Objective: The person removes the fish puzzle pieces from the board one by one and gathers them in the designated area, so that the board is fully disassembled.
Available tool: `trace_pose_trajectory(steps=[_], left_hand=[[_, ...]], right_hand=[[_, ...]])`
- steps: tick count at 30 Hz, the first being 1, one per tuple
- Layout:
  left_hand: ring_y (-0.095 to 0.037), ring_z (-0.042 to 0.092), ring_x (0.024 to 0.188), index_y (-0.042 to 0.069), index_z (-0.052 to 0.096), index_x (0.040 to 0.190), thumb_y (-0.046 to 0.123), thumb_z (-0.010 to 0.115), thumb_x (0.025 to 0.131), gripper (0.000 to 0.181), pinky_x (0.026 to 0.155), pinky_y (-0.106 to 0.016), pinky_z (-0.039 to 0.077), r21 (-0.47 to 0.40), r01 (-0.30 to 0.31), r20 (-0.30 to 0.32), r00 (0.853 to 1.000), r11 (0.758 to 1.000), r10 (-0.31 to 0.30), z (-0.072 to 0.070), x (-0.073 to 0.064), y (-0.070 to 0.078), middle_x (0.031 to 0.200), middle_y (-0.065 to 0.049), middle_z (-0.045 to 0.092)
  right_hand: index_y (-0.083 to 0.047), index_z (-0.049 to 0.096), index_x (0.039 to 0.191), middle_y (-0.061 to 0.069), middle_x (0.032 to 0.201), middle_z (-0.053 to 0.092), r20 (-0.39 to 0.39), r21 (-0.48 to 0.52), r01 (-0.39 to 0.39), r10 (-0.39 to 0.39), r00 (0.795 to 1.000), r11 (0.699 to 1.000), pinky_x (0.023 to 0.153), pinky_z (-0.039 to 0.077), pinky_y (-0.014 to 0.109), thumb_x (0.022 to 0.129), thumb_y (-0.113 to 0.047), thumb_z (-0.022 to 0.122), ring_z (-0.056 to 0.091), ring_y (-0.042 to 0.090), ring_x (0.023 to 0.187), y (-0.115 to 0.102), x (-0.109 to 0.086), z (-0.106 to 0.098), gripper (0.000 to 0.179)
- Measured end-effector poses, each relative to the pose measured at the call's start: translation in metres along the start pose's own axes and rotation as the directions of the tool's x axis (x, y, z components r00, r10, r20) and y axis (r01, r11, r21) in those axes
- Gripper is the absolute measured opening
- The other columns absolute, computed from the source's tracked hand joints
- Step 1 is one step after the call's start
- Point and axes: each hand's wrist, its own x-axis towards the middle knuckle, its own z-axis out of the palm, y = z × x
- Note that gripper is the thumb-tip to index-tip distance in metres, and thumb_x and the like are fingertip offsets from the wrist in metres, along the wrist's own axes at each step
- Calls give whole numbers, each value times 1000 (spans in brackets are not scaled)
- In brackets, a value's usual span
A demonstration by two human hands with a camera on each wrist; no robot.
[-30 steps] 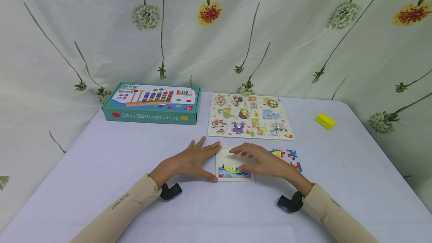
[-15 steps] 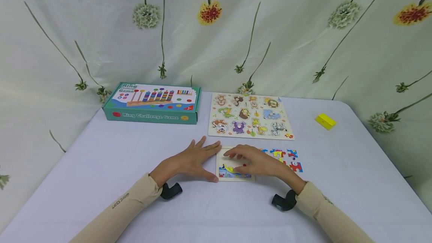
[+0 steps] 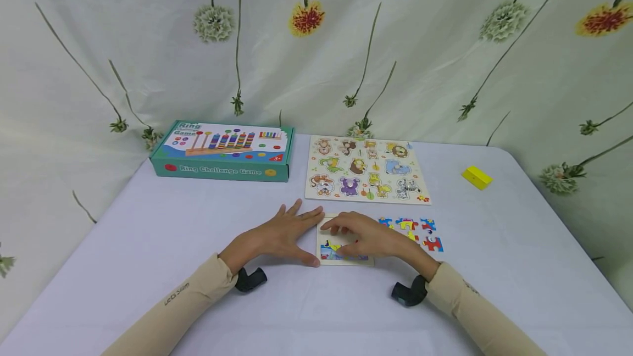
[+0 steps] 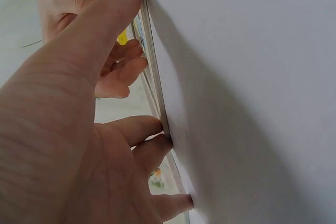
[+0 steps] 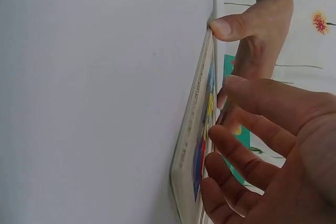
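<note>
A person's left hand (image 3: 286, 235) is spread, thumb and fingertips touching the left edge of a tray (image 3: 326, 237), seemingly to steady it. The right hand (image 3: 373, 234) is over the tray, fingers loosely bent and apart, pinching nothing visible; whether they touch it, I cannot tell. A picture strip (image 3: 327, 255) lies by its thumb. Loose pieces (image 3: 432, 244) lie just right of that hand, probably for easy reach. Beyond both hands is a board (image 3: 344, 170).

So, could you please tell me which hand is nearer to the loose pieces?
Right: the right hand is over the tray, just left of the loose pieces; the left hand is farther off, at the tray's left edge.
</note>
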Motion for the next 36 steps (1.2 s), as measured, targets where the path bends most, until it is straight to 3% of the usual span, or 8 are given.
trace_pose_trajectory(steps=[36], left_hand=[[-36, -4, 146, 20, 24, 153, 65, 70, 73, 103, 115, -59, -2, 11, -12, 1, 1000, 1000, 12, 0, 0, 0, 160, 9, 14]], right_hand=[[-20, 69, 115, -5, 107, 56, 21, -62, 39, -38, 999, 997, 90, 43, 30, 83, -12, 74, 48, 11, 102, 5, 11, 6, 33]])
